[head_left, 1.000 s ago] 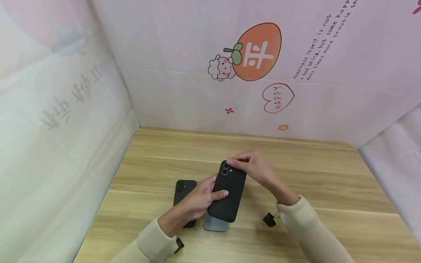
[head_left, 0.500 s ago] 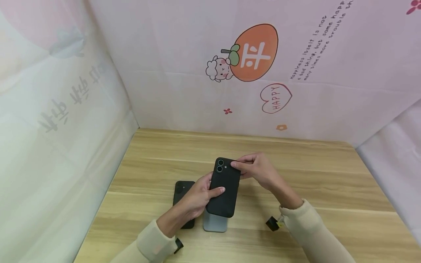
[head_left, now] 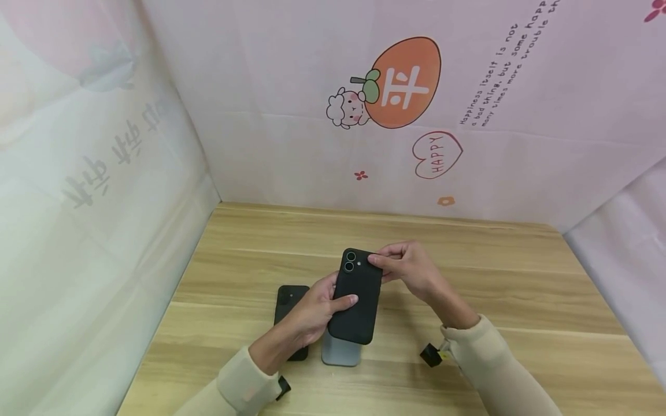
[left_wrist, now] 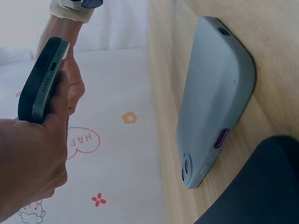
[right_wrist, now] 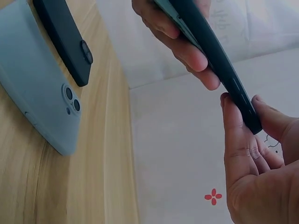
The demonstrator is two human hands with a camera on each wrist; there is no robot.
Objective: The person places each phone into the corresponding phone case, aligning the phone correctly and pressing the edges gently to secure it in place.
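A black phone [head_left: 359, 315] with two camera lenses is held above the table, its back up. My left hand [head_left: 317, 309] grips its lower left side, thumb lying across the back. At the top right corner, my right hand [head_left: 408, 266] pinches the edge between thumb and fingers. From the left wrist, the bottom end of the phone [left_wrist: 44, 81] shows a port and small holes. A grey-blue phone [head_left: 340, 352] lies partly hidden below the held one. Left of it lies another black phone [head_left: 291, 297], partly covered by my left hand.
The wood-grain table [head_left: 520, 277] runs back to a printed white cloth [head_left: 291, 156]. More cloth hangs at the left and right sides. Small black wrist devices show beside both cuffs, the right one [head_left: 430, 355] with a yellow spot.
The held phone has shifted left and turned slightly more upright. My right thumb has gone from beside the camera lenses to the opposite top corner. Little differs over the last half second.
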